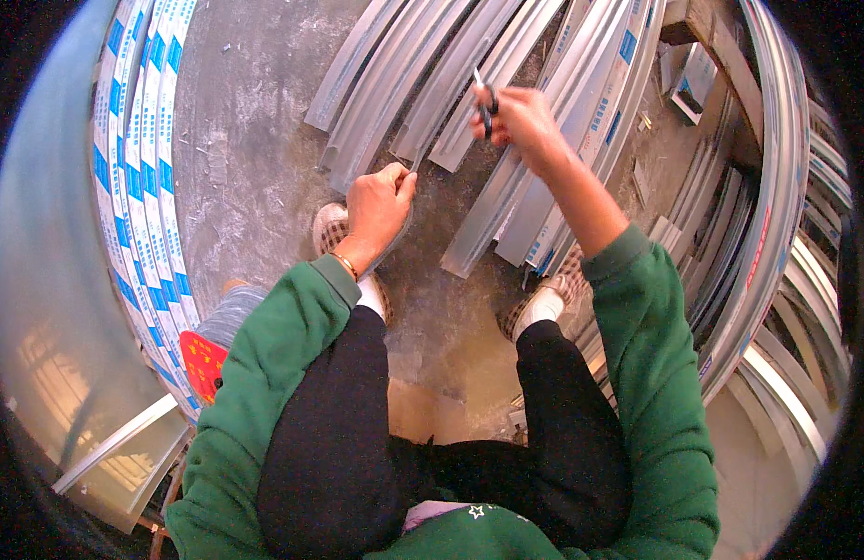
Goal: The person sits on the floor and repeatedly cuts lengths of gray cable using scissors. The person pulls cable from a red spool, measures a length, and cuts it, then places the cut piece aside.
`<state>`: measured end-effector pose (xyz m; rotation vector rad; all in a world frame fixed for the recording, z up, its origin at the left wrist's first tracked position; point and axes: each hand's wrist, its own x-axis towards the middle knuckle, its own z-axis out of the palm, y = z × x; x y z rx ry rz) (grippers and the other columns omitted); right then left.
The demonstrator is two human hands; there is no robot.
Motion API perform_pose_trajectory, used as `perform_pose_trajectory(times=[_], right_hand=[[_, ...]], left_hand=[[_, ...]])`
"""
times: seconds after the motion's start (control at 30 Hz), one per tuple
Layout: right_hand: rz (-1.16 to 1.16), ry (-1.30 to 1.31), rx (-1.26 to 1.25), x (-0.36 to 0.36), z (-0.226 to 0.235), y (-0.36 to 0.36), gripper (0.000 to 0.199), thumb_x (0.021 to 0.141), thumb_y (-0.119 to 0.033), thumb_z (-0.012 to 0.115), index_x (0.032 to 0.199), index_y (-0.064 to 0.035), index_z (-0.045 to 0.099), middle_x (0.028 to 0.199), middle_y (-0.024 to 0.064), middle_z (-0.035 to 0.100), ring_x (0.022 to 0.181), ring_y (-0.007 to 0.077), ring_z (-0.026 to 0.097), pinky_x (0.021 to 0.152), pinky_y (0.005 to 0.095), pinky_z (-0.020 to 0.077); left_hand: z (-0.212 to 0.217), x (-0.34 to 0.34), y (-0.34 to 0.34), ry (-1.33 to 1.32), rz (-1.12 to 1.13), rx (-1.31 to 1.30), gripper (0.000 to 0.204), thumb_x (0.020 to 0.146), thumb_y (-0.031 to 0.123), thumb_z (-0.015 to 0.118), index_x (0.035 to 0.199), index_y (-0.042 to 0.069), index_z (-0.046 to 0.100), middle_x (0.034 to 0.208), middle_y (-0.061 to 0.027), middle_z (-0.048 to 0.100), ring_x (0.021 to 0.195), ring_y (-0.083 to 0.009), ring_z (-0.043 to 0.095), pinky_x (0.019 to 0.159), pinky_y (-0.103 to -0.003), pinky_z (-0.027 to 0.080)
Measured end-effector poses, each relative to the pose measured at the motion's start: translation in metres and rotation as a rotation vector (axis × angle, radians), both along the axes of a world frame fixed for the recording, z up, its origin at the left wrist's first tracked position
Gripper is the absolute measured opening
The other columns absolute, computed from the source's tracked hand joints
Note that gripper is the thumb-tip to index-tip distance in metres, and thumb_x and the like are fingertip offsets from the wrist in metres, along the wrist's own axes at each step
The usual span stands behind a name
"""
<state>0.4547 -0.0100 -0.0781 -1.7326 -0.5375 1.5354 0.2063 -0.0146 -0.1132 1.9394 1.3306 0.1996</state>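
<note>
My right hand (525, 126) is raised over the metal profiles, its fingers closed round a pair of small scissors (489, 110) with black handles. The blades point up and away from me. Lower and to the left, my left hand (380, 203) is closed in a pinch on a thin grey strand (395, 241), which trails down beside the wrist. Just beyond this hand lie the near ends of several bare silver metal profiles (381, 112). By my left sleeve stands a spool of grey twine (238, 315) with a red label (202, 366).
Long strips with blue and white film (145, 187) run along the left. Film-covered profiles (567, 177) lie at centre right, beside a wooden beam (726, 65) and more stacked profiles (777, 187). My feet rest on the concrete floor (250, 121), where small scraps lie.
</note>
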Motion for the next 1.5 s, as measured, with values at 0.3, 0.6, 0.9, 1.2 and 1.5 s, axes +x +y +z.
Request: perform_pose_trajectory(times=[0.3, 0.6, 0.9, 1.2, 1.5], right_hand=[[0.133, 0.168, -0.098, -0.041, 0.013, -0.039, 0.039, 0.092, -0.04, 0.065, 0.095, -0.0008, 0.066, 0.076, 0.0062, 0.068, 0.061, 0.009, 0.063, 0.05, 0.0201, 0.0432], [0.142, 0.178, -0.138, -0.042, 0.001, -0.036, 0.036, 0.092, -0.036, 0.067, 0.093, -0.0002, 0.066, 0.073, 0.0061, 0.067, 0.058, 0.0085, 0.061, 0.047, 0.0208, 0.0421], [0.058, 0.199, -0.088, -0.023, 0.004, -0.027, 0.034, 0.092, -0.037, 0.066, 0.092, -0.0031, 0.066, 0.074, 0.0037, 0.066, 0.059, 0.007, 0.06, 0.048, 0.0195, 0.041], [0.136, 0.26, -0.181, -0.038, 0.01, -0.033, 0.036, 0.092, -0.04, 0.066, 0.093, -0.0039, 0.066, 0.073, 0.0032, 0.066, 0.061, 0.0062, 0.061, 0.05, 0.0184, 0.0419], [0.091, 0.146, -0.085, -0.028, -0.006, -0.027, 0.035, 0.092, -0.037, 0.067, 0.09, -0.0023, 0.067, 0.072, 0.0027, 0.065, 0.058, 0.006, 0.058, 0.047, 0.0193, 0.0402]], left_hand=[[0.0, 0.0, 0.003, 0.039, -0.053, 0.044, 0.02, 0.089, 0.026, 0.067, 0.085, 0.007, 0.071, 0.071, -0.0131, 0.069, 0.067, -0.0293, 0.069, 0.06, -0.04, 0.051], [0.003, 0.003, 0.002, 0.035, -0.049, 0.049, 0.02, 0.088, 0.028, 0.067, 0.085, 0.009, 0.069, 0.071, -0.0127, 0.068, 0.067, -0.0313, 0.068, 0.061, -0.042, 0.051], [0.009, -0.001, 0.004, 0.116, -0.113, 0.112, 0.024, 0.084, 0.034, 0.069, 0.082, 0.01, 0.067, 0.071, -0.0135, 0.067, 0.07, -0.0329, 0.067, 0.063, -0.046, 0.05], [0.01, -0.002, 0.003, 0.104, -0.104, 0.124, 0.024, 0.085, 0.034, 0.068, 0.083, 0.01, 0.068, 0.071, -0.0143, 0.066, 0.071, -0.0336, 0.066, 0.063, -0.046, 0.05], [0.013, -0.004, 0.003, 0.171, -0.138, 0.144, 0.022, 0.081, 0.032, 0.072, 0.083, 0.011, 0.069, 0.075, -0.014, 0.065, 0.077, -0.0327, 0.065, 0.066, -0.046, 0.051]])
